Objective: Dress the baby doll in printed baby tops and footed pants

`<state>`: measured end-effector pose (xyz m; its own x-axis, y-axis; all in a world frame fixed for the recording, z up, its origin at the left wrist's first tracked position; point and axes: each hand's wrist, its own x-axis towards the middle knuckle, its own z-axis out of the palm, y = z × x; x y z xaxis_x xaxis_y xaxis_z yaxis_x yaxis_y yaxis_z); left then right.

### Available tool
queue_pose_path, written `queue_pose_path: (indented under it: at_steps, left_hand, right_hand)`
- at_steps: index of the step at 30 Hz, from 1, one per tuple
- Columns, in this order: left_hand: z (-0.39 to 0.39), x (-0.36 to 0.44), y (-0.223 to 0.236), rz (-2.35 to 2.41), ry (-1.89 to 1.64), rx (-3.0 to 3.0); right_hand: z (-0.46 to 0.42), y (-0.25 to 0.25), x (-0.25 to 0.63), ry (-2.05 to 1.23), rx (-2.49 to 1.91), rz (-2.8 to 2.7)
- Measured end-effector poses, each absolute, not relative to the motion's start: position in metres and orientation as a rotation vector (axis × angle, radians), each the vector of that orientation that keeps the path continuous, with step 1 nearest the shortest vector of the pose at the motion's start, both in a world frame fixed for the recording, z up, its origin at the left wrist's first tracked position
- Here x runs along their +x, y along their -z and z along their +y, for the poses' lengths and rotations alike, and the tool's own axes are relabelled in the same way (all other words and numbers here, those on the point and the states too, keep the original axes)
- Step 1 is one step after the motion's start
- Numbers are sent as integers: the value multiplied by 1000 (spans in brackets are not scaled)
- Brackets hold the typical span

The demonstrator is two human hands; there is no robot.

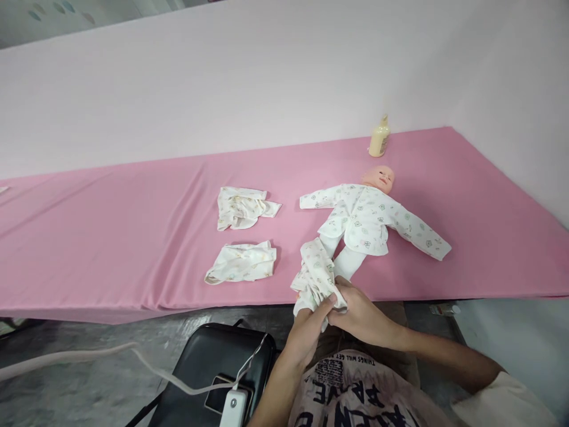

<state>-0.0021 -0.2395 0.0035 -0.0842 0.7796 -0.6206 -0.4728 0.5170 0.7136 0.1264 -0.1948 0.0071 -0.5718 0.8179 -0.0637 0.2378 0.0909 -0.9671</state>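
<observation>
A baby doll [379, 179] lies on its back on the pink cloth, its head toward the wall and its feet toward me. It wears a white printed jacket [367, 219] with both sleeves spread out; its legs are white. Bunched printed baby pants [316, 270] are around the lower part of one leg. My left hand [311, 329] is closed on the near edge of the pants, with the thumb on top. Beside it my right hand [361, 313] grips the same fabric near the doll's other leg. The doll's feet are hidden by cloth and hands.
Two folded white printed garments [244, 207] lie left of the doll, one behind the other. A pump bottle [379, 137] stands near the wall. Below the table edge is a black stool [200, 362] with a phone, a white power bank [233, 408] and a cable.
</observation>
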Motion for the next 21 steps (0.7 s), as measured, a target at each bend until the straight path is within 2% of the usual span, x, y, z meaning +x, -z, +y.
queue_pose_path:
  at_steps: [3, 10, 15, 21]
  left_hand:
    - [-240, -2, -5, 1256, -1059, 320]
    - [-241, -2, 1, 1204, -1109, 329]
    - [-243, -2, 5, 1216, -1142, 284]
    - [-245, 4, 3, 1280, -1166, 294]
  right_hand:
    - [-196, -5, 128, -1486, -1120, -1822]
    - [-192, 10, 126, -1762, -1050, -1498]
    - [-186, 8, 128, -1833, -1172, -1296]
    - [-181, -2, 132, -1977, -989, -1422]
